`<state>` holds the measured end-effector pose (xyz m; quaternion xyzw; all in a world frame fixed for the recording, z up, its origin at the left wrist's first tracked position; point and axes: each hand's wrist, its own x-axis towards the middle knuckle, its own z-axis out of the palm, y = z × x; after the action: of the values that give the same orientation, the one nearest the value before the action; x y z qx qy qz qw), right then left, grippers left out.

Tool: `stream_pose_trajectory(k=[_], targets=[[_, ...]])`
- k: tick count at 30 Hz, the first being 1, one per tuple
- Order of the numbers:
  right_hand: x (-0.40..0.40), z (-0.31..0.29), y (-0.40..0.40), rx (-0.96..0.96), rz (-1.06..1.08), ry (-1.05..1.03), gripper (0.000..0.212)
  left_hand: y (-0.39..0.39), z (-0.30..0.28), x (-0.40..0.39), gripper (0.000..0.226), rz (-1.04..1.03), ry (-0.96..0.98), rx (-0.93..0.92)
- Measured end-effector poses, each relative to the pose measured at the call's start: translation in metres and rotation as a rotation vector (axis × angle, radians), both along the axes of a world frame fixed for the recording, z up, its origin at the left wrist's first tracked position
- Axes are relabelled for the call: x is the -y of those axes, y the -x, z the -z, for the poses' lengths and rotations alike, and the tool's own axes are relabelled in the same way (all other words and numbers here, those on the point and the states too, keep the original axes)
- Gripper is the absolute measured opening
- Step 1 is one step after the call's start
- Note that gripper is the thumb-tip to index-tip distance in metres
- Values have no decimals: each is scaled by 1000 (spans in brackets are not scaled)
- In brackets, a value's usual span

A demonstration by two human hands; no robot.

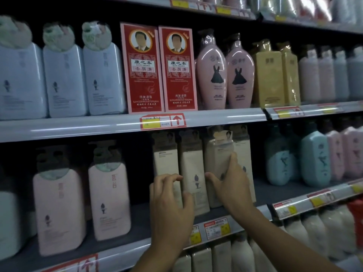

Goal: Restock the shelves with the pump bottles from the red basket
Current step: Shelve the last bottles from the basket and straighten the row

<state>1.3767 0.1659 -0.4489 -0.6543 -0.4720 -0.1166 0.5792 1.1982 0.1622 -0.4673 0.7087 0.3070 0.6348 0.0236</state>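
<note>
dim store shelf [206, 118]; right hand [232, 185] grips cream bottle [218, 154], left hand [170, 203] loosely curled.

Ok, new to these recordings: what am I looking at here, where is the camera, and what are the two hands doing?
There is no robot here. A camera worn on a person's head looks at store shelves. The middle shelf carries pink pump bottles, a row of cream pump bottles and teal bottles. The right hand grips one cream pump bottle, and the left hand rests on the neighbouring cream bottle. Red boxes stand on the shelf above. The red basket is out of view.
</note>
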Motion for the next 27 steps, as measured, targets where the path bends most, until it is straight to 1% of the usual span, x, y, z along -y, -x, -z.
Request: stream_pose_trajectory(k=[4, 6, 8, 11, 15, 16, 19, 23, 27], targets=[[-8, -2, 3, -9, 2, -16, 114, 5, -6, -6, 35, -48, -56, -29], [-9, 2, -1, 9, 7, -54, 119, 6, -10, -10, 37, -71, -88, -27], [-11, 8, -7, 102, 7, -84, 117, 7, -9, -13, 40, -91, -108, -21], [-13, 15, -15, 224, 0, -112, 107, 7, -1, -17, 44, -111, -77, -34], [-16, 17, -15, 314, 24, -115, 84, 9, 11, -25, 54, -143, -72, -89], [-15, 17, -14, 315, 35, -112, 82, 9, 13, -27, 55, -160, -72, -106], [-13, 21, -11, 279, 62, -83, 84, 10, 17, -29, 55, -199, -86, -140], [-10, 29, -7, 321, 125, -4, 82, 10, 19, -28, 53, -222, -92, -162], [-8, 31, -3, 318, 191, 79, 92, 13, 22, -27, 58, -246, -97, -132]])
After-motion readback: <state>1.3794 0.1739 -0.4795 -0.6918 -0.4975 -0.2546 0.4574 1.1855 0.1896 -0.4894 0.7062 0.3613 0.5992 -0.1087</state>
